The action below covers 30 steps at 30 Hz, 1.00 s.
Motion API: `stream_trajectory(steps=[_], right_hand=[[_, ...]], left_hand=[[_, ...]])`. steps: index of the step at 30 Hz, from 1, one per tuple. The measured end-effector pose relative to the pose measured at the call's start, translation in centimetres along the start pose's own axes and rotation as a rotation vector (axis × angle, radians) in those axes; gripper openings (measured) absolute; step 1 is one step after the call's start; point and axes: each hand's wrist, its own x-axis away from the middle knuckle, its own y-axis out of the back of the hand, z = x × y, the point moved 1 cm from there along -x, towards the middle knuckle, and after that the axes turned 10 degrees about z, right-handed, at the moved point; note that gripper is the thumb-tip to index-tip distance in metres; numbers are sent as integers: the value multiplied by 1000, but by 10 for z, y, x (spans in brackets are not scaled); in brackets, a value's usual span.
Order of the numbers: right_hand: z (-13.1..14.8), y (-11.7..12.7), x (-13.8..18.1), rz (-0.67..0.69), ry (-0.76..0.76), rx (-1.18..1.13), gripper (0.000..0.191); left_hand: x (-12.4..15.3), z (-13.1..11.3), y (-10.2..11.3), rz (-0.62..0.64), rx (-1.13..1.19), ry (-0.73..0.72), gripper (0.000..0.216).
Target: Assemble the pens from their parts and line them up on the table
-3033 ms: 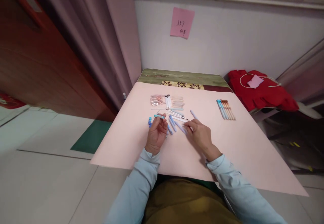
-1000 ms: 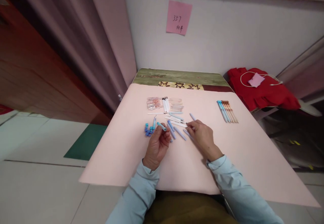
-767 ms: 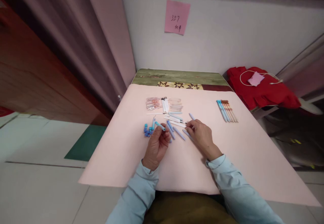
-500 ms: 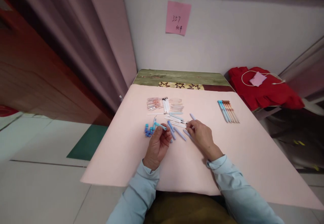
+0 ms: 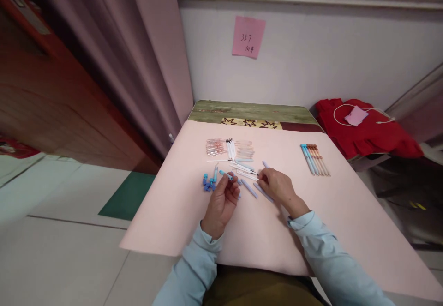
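Note:
My left hand (image 5: pixel 221 204) is closed on a short light-blue pen barrel (image 5: pixel 226 175), pinched between thumb and fingers above the table. The fingers of my right hand (image 5: pixel 279 187) are pinched together at the ends of the loose white pen refills (image 5: pixel 245 167); they seem to grip one, its tip hidden by the fingers. Lilac pen barrels (image 5: pixel 249 188) lie between and beside the hands. Left of my left hand is a small heap of blue pen tops (image 5: pixel 207 183), with a light-blue piece (image 5: pixel 215 173) standing out beside it.
Farther back lie clear pinkish pen parts (image 5: pixel 215 147), a row of white refills (image 5: pixel 230 149) and pale barrels (image 5: pixel 245 151). Blue and brown finished-looking pens (image 5: pixel 314 160) are lined up at the right. A red cloth (image 5: pixel 370 128) with a white cable sits beyond the table's right edge.
The view has tilted up slightly, so everything sits lower and farther right. Both hands keep nearly the same pose; the blue barrel in my left hand has shifted slightly.

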Motion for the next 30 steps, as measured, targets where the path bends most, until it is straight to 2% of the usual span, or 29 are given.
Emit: stream_trajectory(steps=[7, 12, 16, 19, 22, 26, 30], right_hand=[[4, 0, -6, 20, 2, 63, 6], [2, 5, -1, -7, 70, 44, 10], [6, 18, 9, -29, 72, -213, 11], [18, 24, 17, 13, 123, -426, 14], [31, 27, 20, 57, 193, -496, 15], [33, 30, 6, 77, 248, -479, 23], [29, 32, -34, -49, 182, -207, 20]], left_hand=[[-3, -6, -13, -71, 34, -20, 12], [-3, -12, -16, -114, 8, -27, 12], [-1, -10, -20, -128, -98, -9, 10], [-3, -5, -24, -115, -122, 32, 13], [-8, -3, -28, -93, -85, 37, 14], [-15, -13, -29, -130, -25, -63, 15], [-20, -37, -32, -179, 30, -158, 24]])
